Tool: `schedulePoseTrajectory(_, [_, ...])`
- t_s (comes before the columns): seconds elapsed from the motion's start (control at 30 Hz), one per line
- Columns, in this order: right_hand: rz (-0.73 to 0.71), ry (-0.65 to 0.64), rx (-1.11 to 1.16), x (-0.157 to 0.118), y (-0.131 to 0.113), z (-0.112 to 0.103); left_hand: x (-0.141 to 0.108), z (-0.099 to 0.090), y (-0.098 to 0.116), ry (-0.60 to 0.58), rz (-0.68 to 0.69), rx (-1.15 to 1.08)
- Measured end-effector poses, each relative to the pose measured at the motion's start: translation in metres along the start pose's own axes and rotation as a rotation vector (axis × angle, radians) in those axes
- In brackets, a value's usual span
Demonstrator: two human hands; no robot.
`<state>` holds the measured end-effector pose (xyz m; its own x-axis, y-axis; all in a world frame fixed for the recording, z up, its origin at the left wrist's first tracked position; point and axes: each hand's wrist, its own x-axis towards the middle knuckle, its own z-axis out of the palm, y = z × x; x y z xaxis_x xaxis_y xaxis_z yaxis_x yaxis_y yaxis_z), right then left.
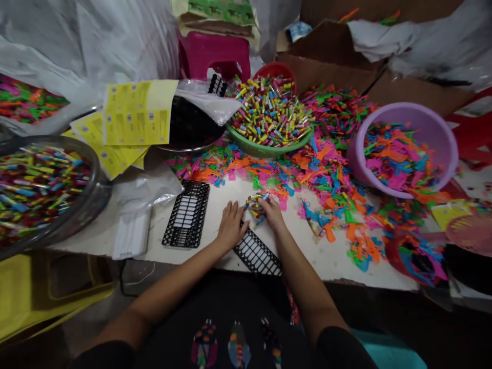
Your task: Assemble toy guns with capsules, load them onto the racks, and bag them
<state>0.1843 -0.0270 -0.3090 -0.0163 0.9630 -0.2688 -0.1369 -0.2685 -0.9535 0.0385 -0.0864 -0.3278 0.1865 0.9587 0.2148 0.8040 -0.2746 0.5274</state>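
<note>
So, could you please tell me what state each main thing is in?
Left hand, at the nearer rack's end
Right hand, fingers bent at loose tubes
Nearer rack, slanted, one end partly covered
Left-side rack, apart from both hands
Green basin, heaped with tubes
Purple tub, part-filled with plastic pieces
Smoky basin, well filled with tubes
Label sheets, overlapping

Upper garment: black top [169, 312], plain across the upper front. Sleeves: left sleeve [109, 354] and right sleeve [342, 349], both black, matching the body of the garment; forearms are uncovered. Front markings: three multicoloured motifs, rounded and elongated, arranged in a row. Left motif [204, 348]: dark, with orange spots and magenta. Centre motif [239, 349]: green, blue and red. Right motif [272, 349]: dark, speckled, with multicoloured patches. Small pale marks top each motif. Both the left hand [229, 226] and right hand [272, 214] are bare.
</note>
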Motion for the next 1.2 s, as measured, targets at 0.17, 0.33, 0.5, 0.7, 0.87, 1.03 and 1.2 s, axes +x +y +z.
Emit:
schedulePoseTrajectory(0.17, [-0.25, 0.093, -0.331, 0.0, 0.0, -0.012, 0.012, -0.004, 0.002, -0.011, -0.036, 0.042])
schedulePoseTrajectory(0.33, [-0.524, 0.15, -0.452, -0.011, -0.003, -0.014, 0.023, -0.026, 0.022, -0.046, -0.236, -0.532])
schedulePoseTrajectory(0.5, [-0.807, -0.068, -0.71, -0.029, -0.016, -0.006, 0.042, -0.04, 0.046, -0.351, -0.777, -1.707])
schedulePoseTrajectory(0.7, [-0.929, -0.209, -0.852, -0.041, -0.003, -0.006, 0.043, -0.04, 0.044, -0.284, -1.05, -2.101])
schedulePoseTrajectory(0.87, [-0.818, -0.062, -0.63, -0.049, 0.001, -0.001, 0.037, -0.039, 0.041, -0.259, -0.954, -2.134])
schedulePoseTrajectory(1.03, [-0.556, 0.209, -0.16, -0.053, -0.007, 0.016, 0.035, -0.037, 0.043, -0.301, -0.925, -2.157])
schedulePoseTrajectory(1.2, [-0.358, 0.344, -0.072, -0.042, -0.021, 0.013, 0.033, -0.036, 0.045, -0.306, -1.053, -2.039])
